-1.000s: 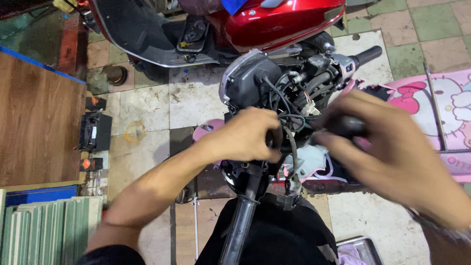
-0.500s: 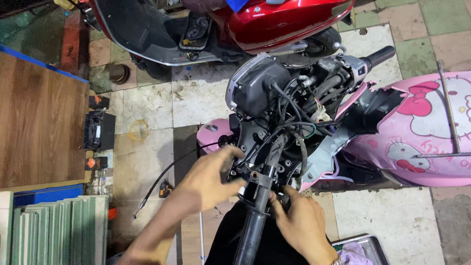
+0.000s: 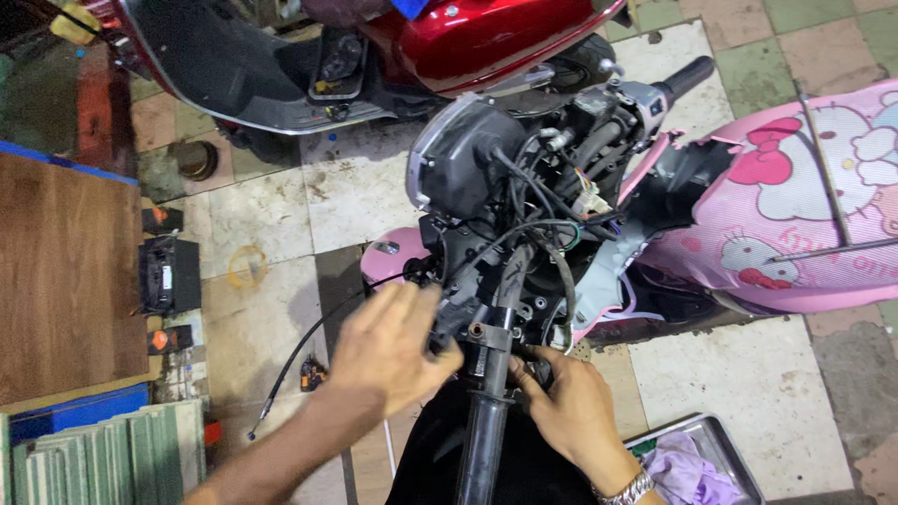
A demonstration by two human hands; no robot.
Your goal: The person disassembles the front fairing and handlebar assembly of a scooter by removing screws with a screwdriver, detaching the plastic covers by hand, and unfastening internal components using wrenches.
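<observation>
Worn floor tiles [image 3: 355,196], pale and green, carry a red scooter [image 3: 468,37] behind and a wooden board [image 3: 65,281] at the left. Between them stands the pink scooter [image 3: 795,215], its handlebar [image 3: 491,374] stripped, with black cables [image 3: 533,215] hanging over it. The left hand [image 3: 388,346] lies open against the handlebar housing; the right hand [image 3: 571,407] pinches a small part beside the bar. A loose cable [image 3: 299,355] lies on the floor.

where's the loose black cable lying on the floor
In the head view the loose black cable lies on the tiled floor at lower left, curving from beside the left hand down toward the stack of green boards, left of the pink scooter.
</observation>
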